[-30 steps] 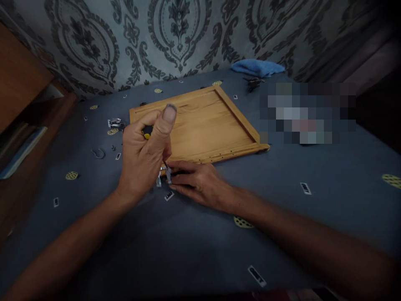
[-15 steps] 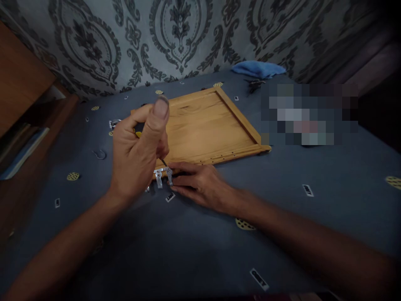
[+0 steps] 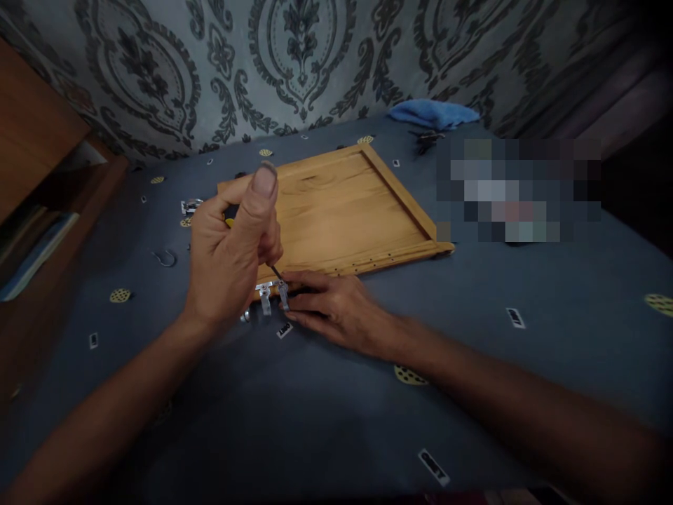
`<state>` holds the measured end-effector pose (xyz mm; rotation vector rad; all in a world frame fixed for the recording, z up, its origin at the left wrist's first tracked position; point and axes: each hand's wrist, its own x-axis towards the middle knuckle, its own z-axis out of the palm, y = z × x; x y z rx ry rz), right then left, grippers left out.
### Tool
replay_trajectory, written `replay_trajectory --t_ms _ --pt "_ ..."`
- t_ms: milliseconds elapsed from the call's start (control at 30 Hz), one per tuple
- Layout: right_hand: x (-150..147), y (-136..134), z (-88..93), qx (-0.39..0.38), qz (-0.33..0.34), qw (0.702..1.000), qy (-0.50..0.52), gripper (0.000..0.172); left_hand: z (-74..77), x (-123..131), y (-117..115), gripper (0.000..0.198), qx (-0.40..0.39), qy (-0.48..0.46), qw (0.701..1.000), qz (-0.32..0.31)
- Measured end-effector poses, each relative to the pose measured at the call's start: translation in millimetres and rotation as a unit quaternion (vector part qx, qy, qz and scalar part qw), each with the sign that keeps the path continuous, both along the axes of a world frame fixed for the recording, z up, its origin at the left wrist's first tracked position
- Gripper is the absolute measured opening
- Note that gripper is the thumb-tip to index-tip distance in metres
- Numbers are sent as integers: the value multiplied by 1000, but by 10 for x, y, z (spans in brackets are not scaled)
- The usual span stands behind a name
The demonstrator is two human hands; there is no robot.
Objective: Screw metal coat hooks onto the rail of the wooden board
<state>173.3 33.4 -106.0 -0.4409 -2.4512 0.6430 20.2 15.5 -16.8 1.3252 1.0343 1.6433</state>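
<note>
A wooden framed board lies flat on a dark patterned cloth, with small dark holes along its near edge. My left hand is closed around a screwdriver; a bit of its black and yellow handle shows and its shaft slants down. The tip meets a silver metal hook rack at the board's near edge. My right hand presses its fingertips around the rack's right-hand hook. My left wrist partly hides the rack's left end.
A blue cloth lies by the wall, with a dark tangled item beside it. Left of the board are a silver metal piece and a thin curved item. A brown wooden shelf stands at the left. A pixelated patch covers the right.
My left hand has turned slightly on the screwdriver, its thumb a little further left. My right hand stays on the hook. The view has shifted slightly.
</note>
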Motion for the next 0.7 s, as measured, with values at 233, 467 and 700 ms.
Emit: replay_trajectory --t_ms 233,467,700 --pt "-4 -2 -22 10 -1 1000 7 19 -9 2 1 51 -3 -7 1000 -7" --pt "-3 -1 -23 9 1 1000 10 19 -15 1 3 51 -6 -9 1000 -16" --pt "6 -2 -9 2 9 1000 7 20 -31 -29 9 49 -7 23 999 -34"
